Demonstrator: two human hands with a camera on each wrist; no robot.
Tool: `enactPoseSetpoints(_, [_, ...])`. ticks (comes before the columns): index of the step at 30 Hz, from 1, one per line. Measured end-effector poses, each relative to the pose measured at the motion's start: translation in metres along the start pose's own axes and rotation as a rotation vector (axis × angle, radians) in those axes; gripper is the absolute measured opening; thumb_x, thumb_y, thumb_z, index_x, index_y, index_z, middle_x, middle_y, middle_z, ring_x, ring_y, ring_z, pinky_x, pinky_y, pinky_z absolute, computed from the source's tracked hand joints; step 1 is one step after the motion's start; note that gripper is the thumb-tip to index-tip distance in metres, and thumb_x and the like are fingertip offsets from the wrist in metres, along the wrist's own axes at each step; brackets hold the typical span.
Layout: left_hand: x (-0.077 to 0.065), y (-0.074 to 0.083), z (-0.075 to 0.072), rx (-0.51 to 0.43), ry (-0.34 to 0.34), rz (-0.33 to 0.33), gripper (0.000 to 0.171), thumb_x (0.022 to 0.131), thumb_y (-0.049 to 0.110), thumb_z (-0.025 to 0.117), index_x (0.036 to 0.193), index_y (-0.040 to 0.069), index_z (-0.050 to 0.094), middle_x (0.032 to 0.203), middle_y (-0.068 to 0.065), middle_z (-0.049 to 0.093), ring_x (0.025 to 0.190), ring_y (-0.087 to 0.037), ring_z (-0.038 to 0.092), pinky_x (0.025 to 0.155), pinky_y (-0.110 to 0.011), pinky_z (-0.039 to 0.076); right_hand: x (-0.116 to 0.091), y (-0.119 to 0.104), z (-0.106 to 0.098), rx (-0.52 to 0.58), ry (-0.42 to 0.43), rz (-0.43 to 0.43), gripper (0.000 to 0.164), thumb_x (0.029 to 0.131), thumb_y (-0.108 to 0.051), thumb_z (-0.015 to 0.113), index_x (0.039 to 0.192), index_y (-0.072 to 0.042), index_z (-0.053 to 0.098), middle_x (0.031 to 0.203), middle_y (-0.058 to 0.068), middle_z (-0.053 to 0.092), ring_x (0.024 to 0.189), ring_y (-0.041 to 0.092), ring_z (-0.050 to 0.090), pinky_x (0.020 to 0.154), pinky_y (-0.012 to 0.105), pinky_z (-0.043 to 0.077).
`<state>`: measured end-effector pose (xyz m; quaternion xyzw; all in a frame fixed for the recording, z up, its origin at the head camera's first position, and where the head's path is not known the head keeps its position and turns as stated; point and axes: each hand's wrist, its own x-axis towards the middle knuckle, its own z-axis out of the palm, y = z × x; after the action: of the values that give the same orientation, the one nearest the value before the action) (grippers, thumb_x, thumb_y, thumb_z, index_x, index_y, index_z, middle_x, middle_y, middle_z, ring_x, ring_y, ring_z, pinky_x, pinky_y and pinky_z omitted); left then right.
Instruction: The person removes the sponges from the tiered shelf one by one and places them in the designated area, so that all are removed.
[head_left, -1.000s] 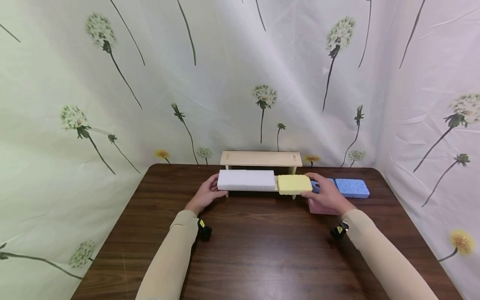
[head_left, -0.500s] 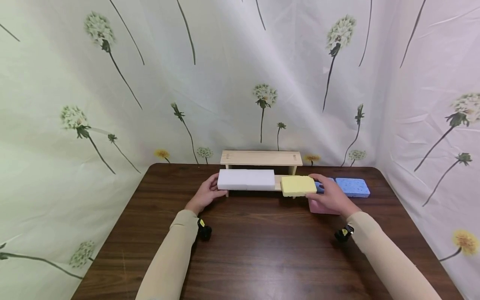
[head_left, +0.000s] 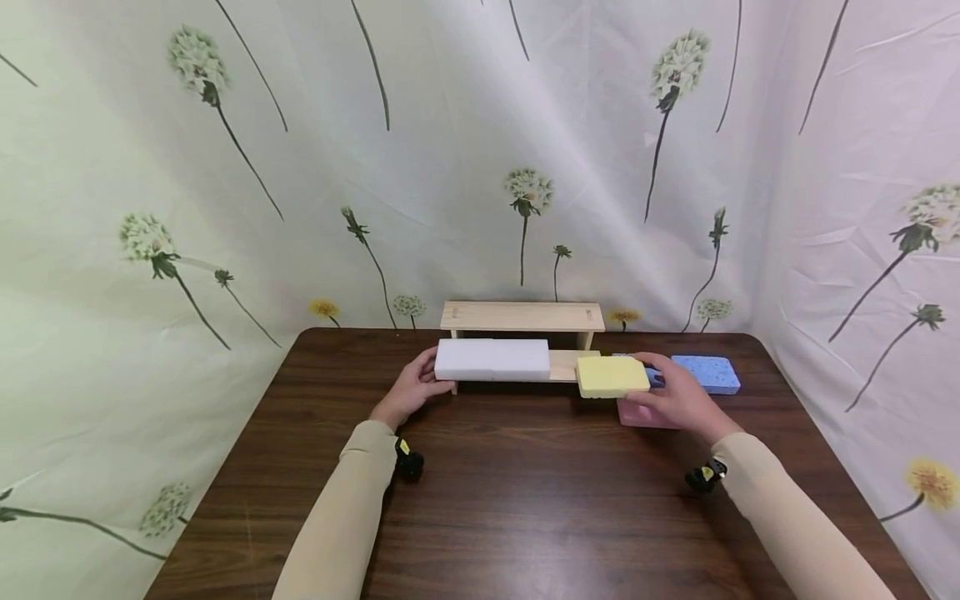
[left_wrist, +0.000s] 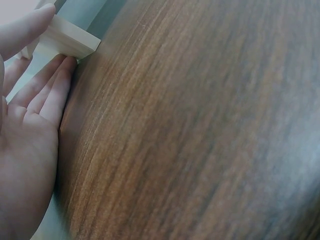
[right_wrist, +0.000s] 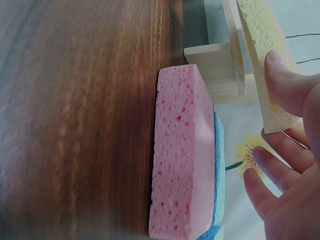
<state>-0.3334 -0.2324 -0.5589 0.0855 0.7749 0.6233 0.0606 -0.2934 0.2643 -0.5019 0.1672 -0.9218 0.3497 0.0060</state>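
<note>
Two white foam blocks (head_left: 492,360), probably sponges, lie end to end on the lower board of a small wooden shelf (head_left: 564,367). My left hand (head_left: 408,390) holds the left block's outer end, thumb in front; in the left wrist view its other fingers (left_wrist: 55,95) reach toward a wooden leg. My right hand (head_left: 678,400) pinches a yellow sponge (head_left: 612,377) by its right end, over the shelf's right front corner. In the right wrist view the thumb (right_wrist: 285,80) presses the sponge's face and the lower fingers spread free.
A pink sponge (head_left: 647,415) lies on the brown table (head_left: 525,500) below the right hand, with a blue sponge beside it mostly hidden. Farther right is another blue sponge (head_left: 707,375). The shelf's upper board (head_left: 522,317) stands behind, before a flower-print curtain (head_left: 480,150).
My right hand has moved the yellow sponge right and toward me, away from the white blocks, baring more of the lower board. My left hand and the white blocks have stayed put.
</note>
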Motion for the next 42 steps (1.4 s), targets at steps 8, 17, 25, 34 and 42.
enactPoseSetpoints(8, [-0.003,0.005,0.001,-0.016,-0.010,0.002,0.084,0.095,0.000,0.076,0.164,0.000,0.028,0.159,-0.027,0.045,0.145,-0.041,0.047,0.119,-0.050,0.040,-0.014,0.006,-0.007,0.007,0.003,0.018,0.077,0.091,-0.030,0.085,0.154,-0.006,0.048,0.149,0.023,0.055,0.128,0.041,0.057,0.105,0.063,0.049])
enactPoseSetpoints(17, [-0.002,0.003,0.000,0.001,-0.002,0.002,0.083,0.094,0.000,0.077,0.163,0.002,0.031,0.157,-0.026,0.047,0.143,-0.039,0.049,0.117,-0.048,0.042,-0.025,0.012,-0.012,-0.051,0.023,-0.005,0.076,0.091,-0.030,0.085,0.152,-0.002,0.049,0.147,0.024,0.056,0.125,0.040,0.056,0.103,0.062,0.047])
enactPoseSetpoints(25, [-0.003,0.001,0.000,-0.007,-0.006,0.018,0.082,0.093,-0.001,0.077,0.163,0.002,0.032,0.156,-0.027,0.049,0.142,-0.040,0.050,0.116,-0.046,0.043,-0.034,0.019,-0.015,-0.065,0.031,0.002,0.077,0.092,-0.032,0.084,0.152,-0.002,0.047,0.151,0.025,0.052,0.135,0.045,0.050,0.108,0.068,0.044])
enactPoseSetpoints(34, [0.000,0.002,-0.001,-0.019,-0.014,0.015,0.083,0.093,-0.001,0.077,0.162,-0.001,0.031,0.157,-0.028,0.046,0.143,-0.041,0.048,0.117,-0.048,0.042,-0.043,0.026,-0.023,-0.089,0.038,0.015,0.079,0.093,-0.035,0.082,0.153,0.002,0.045,0.153,0.030,0.049,0.139,0.051,0.046,0.109,0.071,0.040])
enactPoseSetpoints(42, [-0.001,0.004,0.000,-0.018,0.001,0.003,0.082,0.092,-0.003,0.077,0.162,0.001,0.033,0.157,-0.026,0.047,0.143,-0.040,0.048,0.117,-0.050,0.041,-0.052,0.030,-0.028,-0.091,0.043,0.049,0.079,0.093,-0.031,0.083,0.153,0.002,0.045,0.154,0.031,0.048,0.138,0.051,0.046,0.110,0.072,0.038])
